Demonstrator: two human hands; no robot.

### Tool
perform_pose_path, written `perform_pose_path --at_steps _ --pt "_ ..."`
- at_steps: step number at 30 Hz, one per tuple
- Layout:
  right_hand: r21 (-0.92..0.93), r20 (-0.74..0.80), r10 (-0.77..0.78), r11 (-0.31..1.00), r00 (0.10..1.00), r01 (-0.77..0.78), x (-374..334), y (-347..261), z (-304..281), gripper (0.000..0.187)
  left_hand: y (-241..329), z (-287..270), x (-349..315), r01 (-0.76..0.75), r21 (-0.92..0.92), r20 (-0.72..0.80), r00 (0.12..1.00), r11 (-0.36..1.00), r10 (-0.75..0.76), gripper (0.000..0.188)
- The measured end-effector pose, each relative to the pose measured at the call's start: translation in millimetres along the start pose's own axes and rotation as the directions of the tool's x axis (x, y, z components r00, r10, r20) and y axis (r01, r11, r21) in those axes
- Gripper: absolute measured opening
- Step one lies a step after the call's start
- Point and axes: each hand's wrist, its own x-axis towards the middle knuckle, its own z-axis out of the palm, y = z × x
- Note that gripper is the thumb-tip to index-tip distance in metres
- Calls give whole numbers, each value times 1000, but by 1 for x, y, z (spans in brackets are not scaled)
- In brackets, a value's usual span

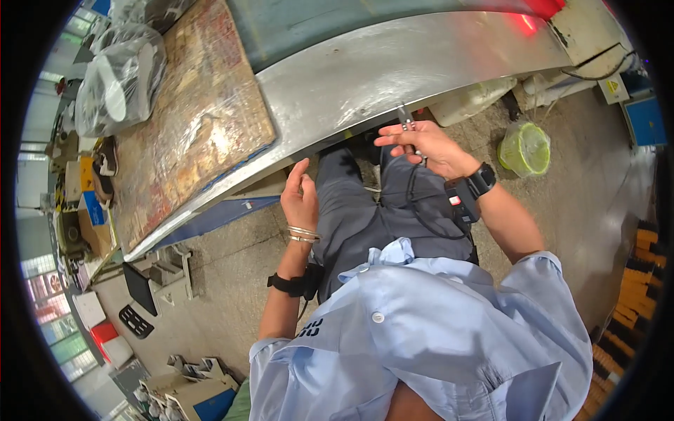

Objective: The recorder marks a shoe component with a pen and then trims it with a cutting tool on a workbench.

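My right hand (435, 147) is in front of the metal table edge, its fingers closed around a slim dark pen-like tool (404, 114) with light bands. The tool's exact kind is unclear; its tip points toward the table. A black cord (415, 207) hangs below that hand and loops across my trousers; whether it joins the tool I cannot tell. My left hand (300, 203) holds nothing and hovers beside my leg, just short of the table edge, fingers stretched out and slightly bent. Bangles circle the left wrist, and both forearms carry strapped black devices.
A steel-edged table (337, 84) with a green belt surface (316, 31) curves ahead. On its left lies a worn, film-covered board (203, 119) beside a clear bag (123, 84) with shoe parts. A lime-green bucket (533, 149) lined with plastic stands on the floor at right.
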Motion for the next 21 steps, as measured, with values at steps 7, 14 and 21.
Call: perform_pose_path --at_steps 7,14,21 --pt "100 118 -26 995 993 14 -15 7 -2 40 73 57 -1 -150 -61 321 933 987 161 25" --pt "14 81 -41 999 996 41 -21 18 11 32 64 85 -5 282 -352 422 899 893 -117 25" --pt "-39 64 -34 999 997 37 -23 15 22 34 55 81 5 493 -381 499 822 783 -275 18"
